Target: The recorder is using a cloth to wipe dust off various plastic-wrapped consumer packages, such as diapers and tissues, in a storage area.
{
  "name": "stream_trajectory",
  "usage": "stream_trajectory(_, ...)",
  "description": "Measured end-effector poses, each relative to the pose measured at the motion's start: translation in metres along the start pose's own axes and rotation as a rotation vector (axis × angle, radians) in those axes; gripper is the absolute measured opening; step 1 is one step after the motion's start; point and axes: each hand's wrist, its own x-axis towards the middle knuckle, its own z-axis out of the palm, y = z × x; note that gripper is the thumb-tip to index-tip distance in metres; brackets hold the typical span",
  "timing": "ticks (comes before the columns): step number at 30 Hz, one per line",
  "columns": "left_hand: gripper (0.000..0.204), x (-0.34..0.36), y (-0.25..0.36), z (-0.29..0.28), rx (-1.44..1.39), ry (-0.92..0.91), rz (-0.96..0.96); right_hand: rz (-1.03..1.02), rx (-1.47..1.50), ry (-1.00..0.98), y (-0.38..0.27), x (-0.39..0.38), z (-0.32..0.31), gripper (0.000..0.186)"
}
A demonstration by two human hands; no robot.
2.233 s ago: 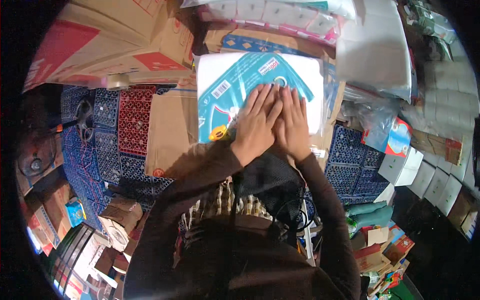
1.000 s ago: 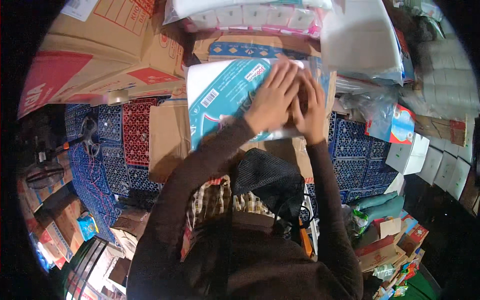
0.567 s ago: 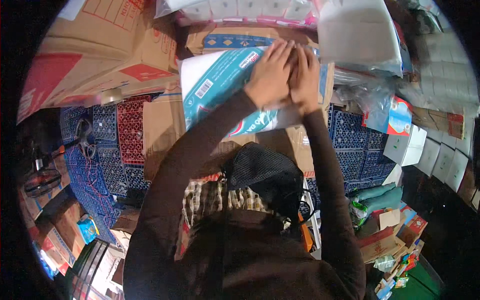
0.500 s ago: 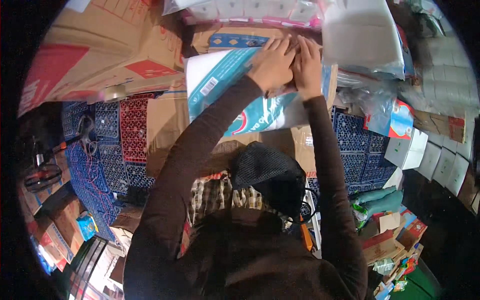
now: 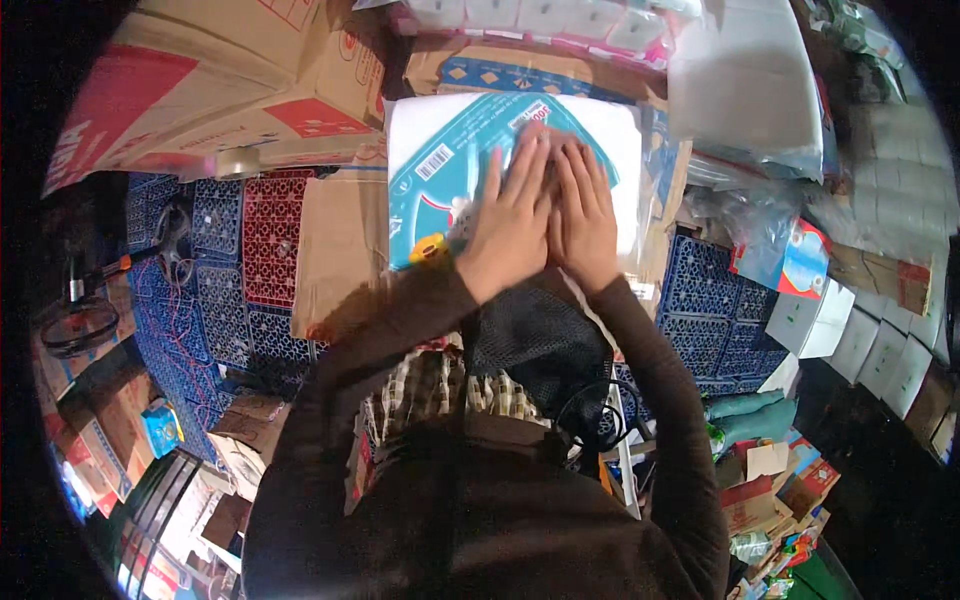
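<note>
A white pack in clear plastic with a teal printed label (image 5: 470,150) lies in front of me. It looks like soft folded paper. My left hand (image 5: 510,220) rests on its label, palm down, with the fingers stretched out. Close beside it, my right hand (image 5: 585,220) lies on the same pack, its fingers also straight. The two hands meet at the thumbs, and neither grips anything. Brown cardboard (image 5: 340,240) shows under and left of the pack. Between my forearms is a black mesh item (image 5: 540,330), partly hidden.
A big carton (image 5: 220,80) stands at the left, with a tape roll (image 5: 238,162) by it. Behind the pack are a blue-banded box (image 5: 490,75) and pink-edged white packs (image 5: 550,18). A wrapped white stack (image 5: 745,90) sits right. Blue plastic grids (image 5: 218,310) cover the floor.
Both hands have drawn back toward me from the pack's far edge, sliding over its top. The pack now lies flatter, showing more of its label and white right side.
</note>
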Motion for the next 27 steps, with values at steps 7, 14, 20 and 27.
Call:
stream_trajectory(7,0.060,0.084,-0.077,0.001,0.116,-0.041,-0.021,-0.057,-0.145,0.091,0.037,0.102,0.031,0.045)
stream_trajectory(14,0.063,-0.017,-0.034,-0.022,0.107,-0.002,-0.077,-0.176,0.133,-0.071,-0.015,0.031,0.018,0.051)
stream_trajectory(20,0.065,-0.047,-0.027,-0.022,0.083,0.063,-0.150,-0.236,0.060,-0.213,-0.027,0.024,0.016,0.053)
stream_trajectory(27,0.054,0.050,-0.124,-0.020,0.099,0.031,-0.137,-0.104,-0.123,-0.039,-0.001,0.123,0.064,0.043)
